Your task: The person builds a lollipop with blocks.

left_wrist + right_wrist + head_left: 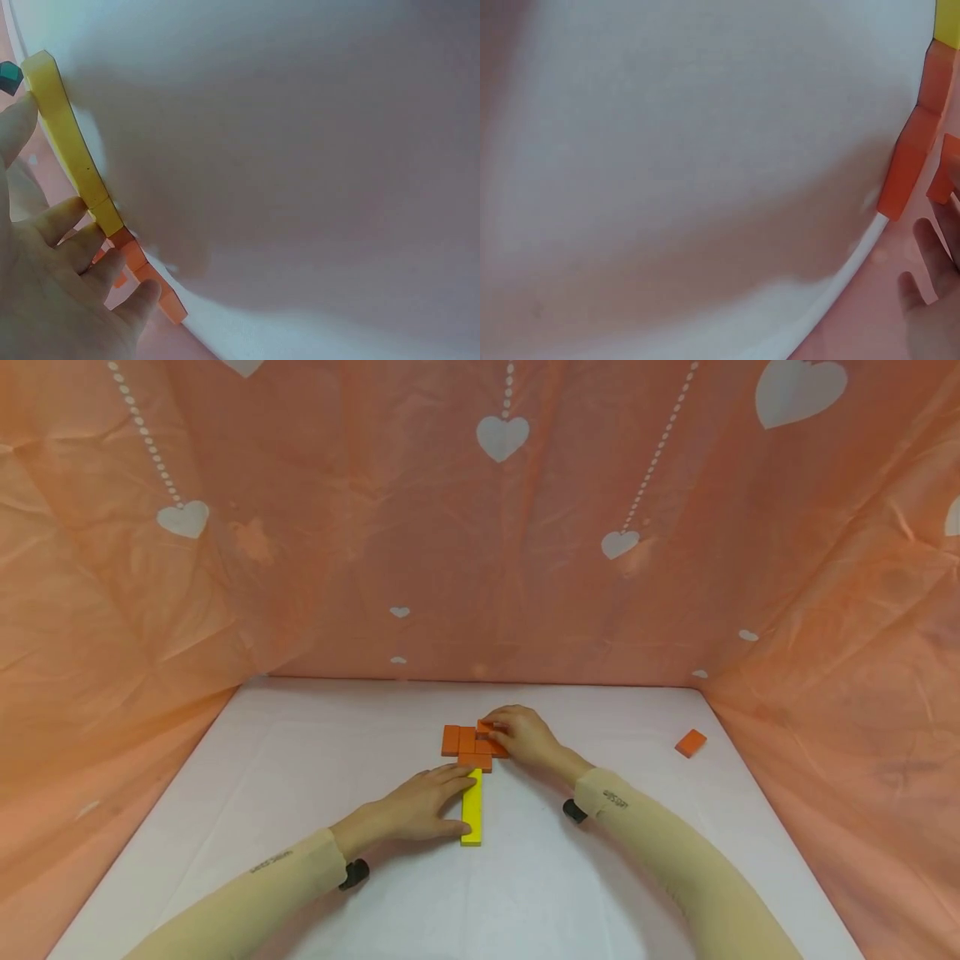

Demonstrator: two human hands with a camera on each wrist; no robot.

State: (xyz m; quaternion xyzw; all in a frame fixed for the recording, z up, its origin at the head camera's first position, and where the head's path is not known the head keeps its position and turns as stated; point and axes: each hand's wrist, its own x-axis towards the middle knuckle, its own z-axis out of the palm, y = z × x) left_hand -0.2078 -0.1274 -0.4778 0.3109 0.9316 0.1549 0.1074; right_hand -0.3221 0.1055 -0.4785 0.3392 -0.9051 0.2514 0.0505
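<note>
My left hand [420,803] rests along a strip of yellow blocks [471,810], its fingers at the far end and its thumb near the close end. A seam crosses the yellow strip [71,142] in the left wrist view. Beyond it lies a group of flat orange blocks [467,741], set edge to edge, with one orange block [480,763] crosswise at the yellow strip's tip. My right hand [528,737] pinches a small orange block [484,725] over the right side of the group. This held block [942,171] appears raised above the others in the right wrist view.
A single orange block [691,743] lies apart at the table's right side. The white-covered table [360,727] is bordered at the back and sides by a pink-orange curtain [480,560] with white hearts. Dark devices [354,874] sit under both wrists.
</note>
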